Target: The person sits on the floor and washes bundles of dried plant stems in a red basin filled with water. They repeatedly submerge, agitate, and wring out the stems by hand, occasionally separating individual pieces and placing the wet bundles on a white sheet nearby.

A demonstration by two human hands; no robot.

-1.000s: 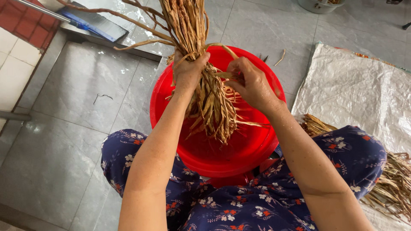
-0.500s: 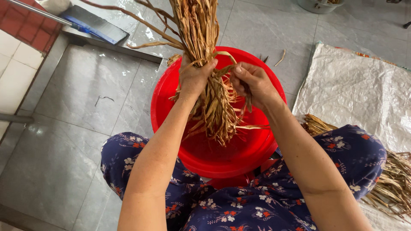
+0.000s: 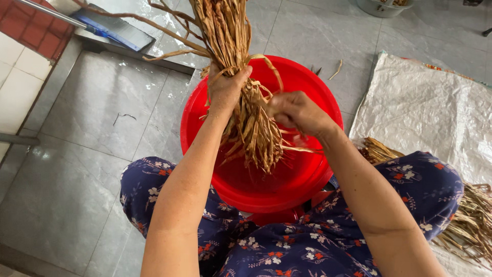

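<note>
A thick bundle of dry tan plant strips (image 3: 241, 97) hangs over a red plastic basin (image 3: 307, 174) between my knees. My left hand (image 3: 225, 87) is shut around the middle of the bundle and holds it upright. My right hand (image 3: 294, 110) pinches loose strips on the bundle's right side, a looped strip arching above it. The bundle's lower ends dangle inside the basin, its upper ends run out of the top of the view.
A white woven sack (image 3: 425, 107) lies spread on the grey tiled floor at right, with more dry strips (image 3: 471, 215) on its near edge. A blue-edged flat object (image 3: 115, 31) lies at upper left. Part of a grey bowl (image 3: 382, 6) shows at top.
My right hand has drawn away to the right of the bundle, pulling strips with it. My left hand keeps its grip on the bundle.
</note>
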